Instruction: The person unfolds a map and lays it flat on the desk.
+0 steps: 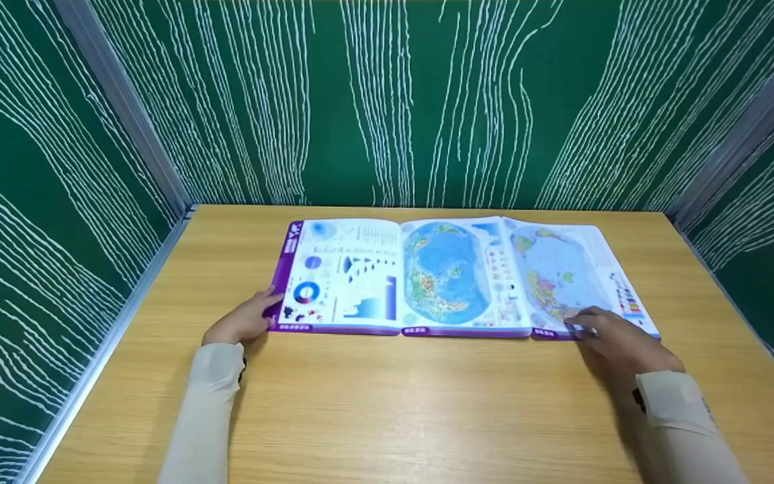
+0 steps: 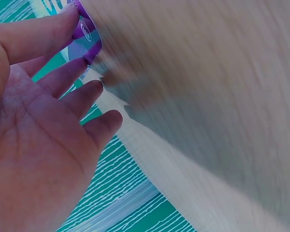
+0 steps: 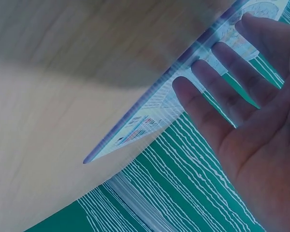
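Observation:
An atlas [image 1: 360, 235] with purple edges lies unfolded across the far part of the table, showing three panels side by side. Charts fill its left panel, while world maps cover the middle and right ones. At the lower left corner, my left hand [image 1: 244, 320] pinches the purple cover corner [image 2: 89, 36] between thumb and fingers. My right hand [image 1: 625, 341] rests on the lower edge of the right panel, its fingers [image 3: 208, 101] extended and spread against the page. The fold between middle and right panels bulges up slightly.
The atlas lies on a wooden table [image 1: 387, 403]. Green walls [image 1: 333, 101] with white wavy lines enclose the table's back and sides. Grey metal posts [image 1: 121, 94] stand at the back corners.

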Available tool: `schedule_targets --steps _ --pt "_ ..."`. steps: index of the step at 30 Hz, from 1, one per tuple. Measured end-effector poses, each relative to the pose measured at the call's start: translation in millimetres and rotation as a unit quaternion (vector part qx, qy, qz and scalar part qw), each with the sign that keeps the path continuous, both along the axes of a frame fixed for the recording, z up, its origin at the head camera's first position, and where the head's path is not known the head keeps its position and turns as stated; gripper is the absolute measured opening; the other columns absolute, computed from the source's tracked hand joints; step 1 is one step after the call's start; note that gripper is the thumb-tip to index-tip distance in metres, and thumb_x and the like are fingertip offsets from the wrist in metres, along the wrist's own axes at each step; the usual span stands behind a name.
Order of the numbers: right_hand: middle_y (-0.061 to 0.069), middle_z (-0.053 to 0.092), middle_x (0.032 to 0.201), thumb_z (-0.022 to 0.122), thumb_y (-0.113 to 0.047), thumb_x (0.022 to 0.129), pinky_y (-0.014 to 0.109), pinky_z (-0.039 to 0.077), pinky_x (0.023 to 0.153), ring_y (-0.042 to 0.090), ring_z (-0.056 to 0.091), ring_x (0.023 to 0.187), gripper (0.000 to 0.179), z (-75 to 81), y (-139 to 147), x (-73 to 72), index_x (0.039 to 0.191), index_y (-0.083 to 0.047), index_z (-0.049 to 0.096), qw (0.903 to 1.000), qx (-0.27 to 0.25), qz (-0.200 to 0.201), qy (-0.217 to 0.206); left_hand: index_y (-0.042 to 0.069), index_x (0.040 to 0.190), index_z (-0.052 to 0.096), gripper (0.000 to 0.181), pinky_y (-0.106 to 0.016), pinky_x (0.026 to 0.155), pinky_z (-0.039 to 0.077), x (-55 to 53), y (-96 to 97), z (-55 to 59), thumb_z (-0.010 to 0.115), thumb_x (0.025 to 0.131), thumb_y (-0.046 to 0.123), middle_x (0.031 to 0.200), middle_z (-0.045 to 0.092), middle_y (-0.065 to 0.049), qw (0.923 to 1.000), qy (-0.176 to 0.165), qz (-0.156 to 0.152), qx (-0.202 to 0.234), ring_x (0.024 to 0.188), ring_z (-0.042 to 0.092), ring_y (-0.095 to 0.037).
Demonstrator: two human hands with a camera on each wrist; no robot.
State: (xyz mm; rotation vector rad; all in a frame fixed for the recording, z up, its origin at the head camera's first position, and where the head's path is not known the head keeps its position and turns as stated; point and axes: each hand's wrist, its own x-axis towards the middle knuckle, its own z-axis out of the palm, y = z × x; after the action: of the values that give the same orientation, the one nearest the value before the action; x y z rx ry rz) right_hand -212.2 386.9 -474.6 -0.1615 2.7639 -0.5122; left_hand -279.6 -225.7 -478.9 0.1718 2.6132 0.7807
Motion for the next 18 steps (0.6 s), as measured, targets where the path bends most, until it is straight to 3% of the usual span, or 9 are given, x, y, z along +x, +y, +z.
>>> schedule_targets --steps 3,10,18 --pt "0.022 0.052 0.136 0.061 -0.013 0.094 0.066 0.037 0.101 0.046 0.045 0.126 0.040 0.5 -0.9 0.6 0.133 -0.017 0.059 0.9986 0.033 0.027 0.033 0.014 0.152 0.028 0.062 -0.058 0.118 0.009 0.7 0.4 0.7 0.042 0.094 -0.003 0.162 0.010 -0.015 1.0000 -0.003 0.005 0.005 0.147 0.006 -0.041" --pt "0.020 0.051 0.139 0.058 -0.013 0.095 0.067 0.033 0.104 0.045 0.042 0.129 0.039 2.3 -3.2 0.5 0.134 -0.018 0.058 0.9988 0.046 0.009 0.016 0.016 0.153 0.024 0.062 -0.058 0.118 0.007 1.5 1.2 1.9 0.040 0.096 -0.001 0.163 0.005 -0.011 0.9994 -0.019 0.025 0.017 0.148 0.002 -0.038" --pt "0.022 0.054 0.135 0.053 -0.018 0.099 0.064 0.034 0.104 0.045 0.046 0.127 0.037 6.8 -4.9 -3.0 0.134 -0.009 0.057 0.9982 0.049 0.013 0.031 0.008 0.153 0.023 0.055 -0.059 0.117 0.012 0.3 0.7 4.5 0.043 0.101 0.012 0.161 0.009 -0.020 0.9997 0.018 0.012 0.013 0.147 0.008 -0.043"
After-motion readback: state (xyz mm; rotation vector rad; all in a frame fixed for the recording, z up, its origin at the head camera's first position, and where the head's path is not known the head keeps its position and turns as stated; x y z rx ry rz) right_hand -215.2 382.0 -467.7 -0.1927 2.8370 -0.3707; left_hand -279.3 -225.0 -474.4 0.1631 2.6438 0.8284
